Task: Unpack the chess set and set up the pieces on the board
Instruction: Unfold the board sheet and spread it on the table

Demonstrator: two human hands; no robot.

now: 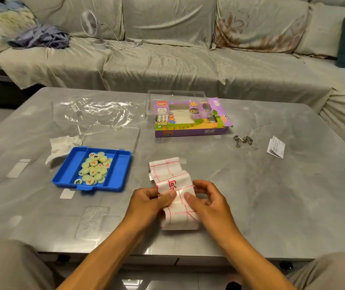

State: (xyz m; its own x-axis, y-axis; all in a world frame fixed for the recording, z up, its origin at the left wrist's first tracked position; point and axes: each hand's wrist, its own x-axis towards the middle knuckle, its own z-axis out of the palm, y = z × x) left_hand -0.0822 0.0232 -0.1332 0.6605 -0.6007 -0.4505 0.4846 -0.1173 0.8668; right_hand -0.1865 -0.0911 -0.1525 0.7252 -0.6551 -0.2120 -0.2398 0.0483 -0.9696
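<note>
A folded white plastic board sheet [172,176] with red grid lines and a red character lies partly unfolded on the grey table [272,195] in front of me. My left hand [149,203] pinches its left edge with thumb on top. My right hand [207,203] grips its right edge, thumb pressed on the sheet. To the left, a blue tray [117,174] holds several pale round chess pieces [94,168] with red and black characters, heaped in its middle compartment. The purple chess set box [190,120] lies at the table's far middle.
A clear lid [111,136] and crumpled clear wrap [96,109] lie behind the tray, beside a white tissue [60,146]. Metal ring puzzle [242,140] and a folded leaflet [276,147] sit at right. A covered sofa [167,59] with a small fan [93,26] stands beyond.
</note>
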